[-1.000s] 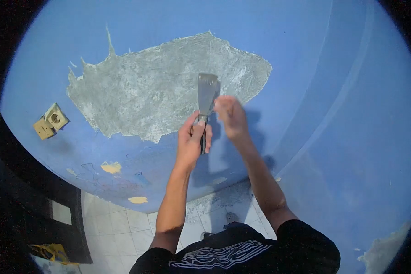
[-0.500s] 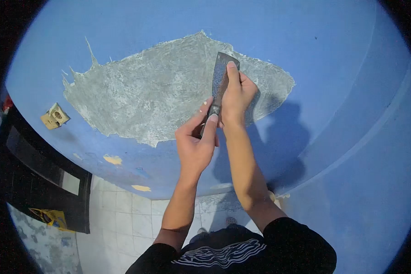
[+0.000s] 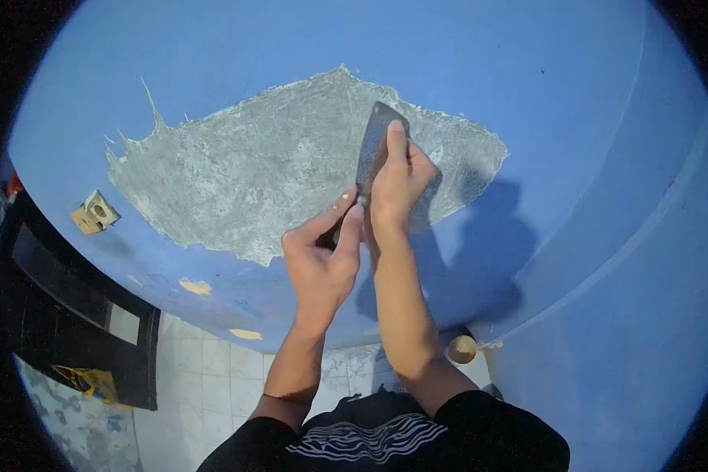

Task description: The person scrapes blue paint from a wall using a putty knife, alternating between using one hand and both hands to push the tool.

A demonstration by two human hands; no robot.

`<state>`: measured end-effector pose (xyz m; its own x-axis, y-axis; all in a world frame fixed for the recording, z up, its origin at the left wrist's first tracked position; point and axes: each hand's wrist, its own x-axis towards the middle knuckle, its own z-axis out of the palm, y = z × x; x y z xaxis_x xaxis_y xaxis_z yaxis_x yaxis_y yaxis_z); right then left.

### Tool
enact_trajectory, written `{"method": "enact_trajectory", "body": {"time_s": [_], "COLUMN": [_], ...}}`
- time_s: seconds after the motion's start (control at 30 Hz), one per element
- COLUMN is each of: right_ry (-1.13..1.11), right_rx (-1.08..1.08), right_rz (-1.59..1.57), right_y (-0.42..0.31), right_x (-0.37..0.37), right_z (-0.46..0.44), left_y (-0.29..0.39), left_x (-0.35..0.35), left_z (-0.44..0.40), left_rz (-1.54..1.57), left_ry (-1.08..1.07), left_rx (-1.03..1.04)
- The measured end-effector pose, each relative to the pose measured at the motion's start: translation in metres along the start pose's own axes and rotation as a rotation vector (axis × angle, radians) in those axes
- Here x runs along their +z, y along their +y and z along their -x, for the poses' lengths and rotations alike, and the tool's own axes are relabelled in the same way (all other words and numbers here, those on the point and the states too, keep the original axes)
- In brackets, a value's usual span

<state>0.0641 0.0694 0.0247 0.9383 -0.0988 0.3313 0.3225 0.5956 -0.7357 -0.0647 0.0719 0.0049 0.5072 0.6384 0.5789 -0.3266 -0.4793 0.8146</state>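
A scraper (image 3: 374,145) with a broad dark, rust-marked blade is held up before the wall, blade end at the top. My left hand (image 3: 322,252) is closed around its handle, thumb and forefinger by the neck. Higher up, my right hand (image 3: 400,185) grips the blade's right side, thumb lying on its face. Behind both hands lies a bare grey patch (image 3: 236,173) with ragged edges, surrounded by blue paint. Whether the blade touches the wall I cannot tell. My palms hide most of the handle.
A blue wall (image 3: 480,63) curves across the view. On its left sits a beige switch or socket box (image 3: 95,212). Below are a dark frame (image 3: 71,315), a yellow bag (image 3: 90,384), white floor tiles (image 3: 189,377) and a round container (image 3: 462,349) near the right corner.
Both hands and the scraper have shifted slightly down and left, the blade leaning a little more. The round container on the floor has come into fuller view. The grip is unchanged.
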Motion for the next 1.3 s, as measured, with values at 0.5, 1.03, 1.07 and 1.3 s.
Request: {"method": "enact_trajectory", "body": {"time_s": [0.5, 1.03, 1.07, 1.3], "right_ry": [0.025, -0.320, -0.317, -0.053], "right_rx": [0.052, 0.320, 0.321, 0.300], "right_rz": [-0.088, -0.375, -0.376, -0.263], "right_y": [-0.004, -0.022, -0.023, -0.024], "right_x": [-0.003, -0.047, -0.046, -0.028], "right_z": [-0.004, 0.107, 0.108, 0.110], "left_y": [-0.009, 0.002, 0.004, 0.015], "left_x": [0.000, 0.026, 0.025, 0.035], "left_z": [-0.010, -0.090, -0.090, -0.094], "left_rz": [0.493, -0.270, -0.272, 0.309], "left_ry": [0.060, -0.022, -0.051, -0.519], "left_rx": [0.067, 0.312, 0.258, -0.323]}}
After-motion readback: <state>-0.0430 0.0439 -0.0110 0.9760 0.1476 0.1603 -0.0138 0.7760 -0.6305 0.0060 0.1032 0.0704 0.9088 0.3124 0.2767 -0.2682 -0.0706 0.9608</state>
